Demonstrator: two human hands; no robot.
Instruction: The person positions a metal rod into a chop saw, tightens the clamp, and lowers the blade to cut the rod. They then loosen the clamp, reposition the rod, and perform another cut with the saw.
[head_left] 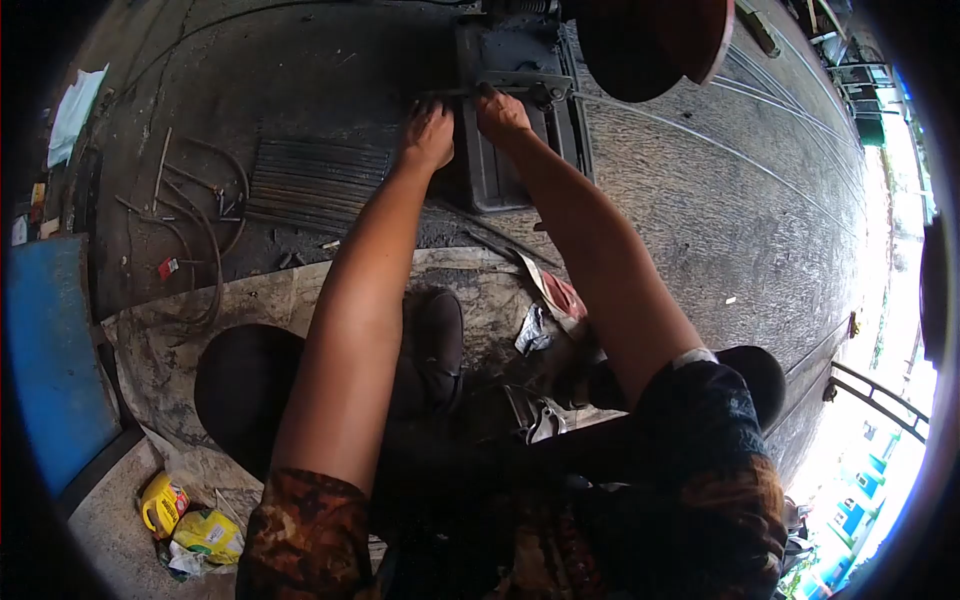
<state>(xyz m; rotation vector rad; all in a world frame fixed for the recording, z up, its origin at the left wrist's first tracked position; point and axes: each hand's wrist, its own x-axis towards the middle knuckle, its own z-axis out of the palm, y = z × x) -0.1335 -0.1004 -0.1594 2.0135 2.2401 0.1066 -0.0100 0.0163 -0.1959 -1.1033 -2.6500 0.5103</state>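
My left hand (430, 135) is closed, its fingers wrapped round a thin metal rod (458, 92) at the left side of a dark metal machine base (490, 190). My right hand (503, 115) is closed on the same rod, close to the clamp (545, 95) on the base. The fingertips of both hands are partly hidden. From the clamp's right side a long thin rod (690, 132) runs out over the ground. A large dark round part with a reddish rim (722, 45) hangs above and to the right of the base.
Several dark metal bars (320, 185) lie side by side left of the base. Bent rods and a hose (215, 210) lie farther left. A blue panel (60, 350) stands at the left edge, with yellow packages (205, 535) below it. A worn sheet (270, 300) covers the ground underfoot.
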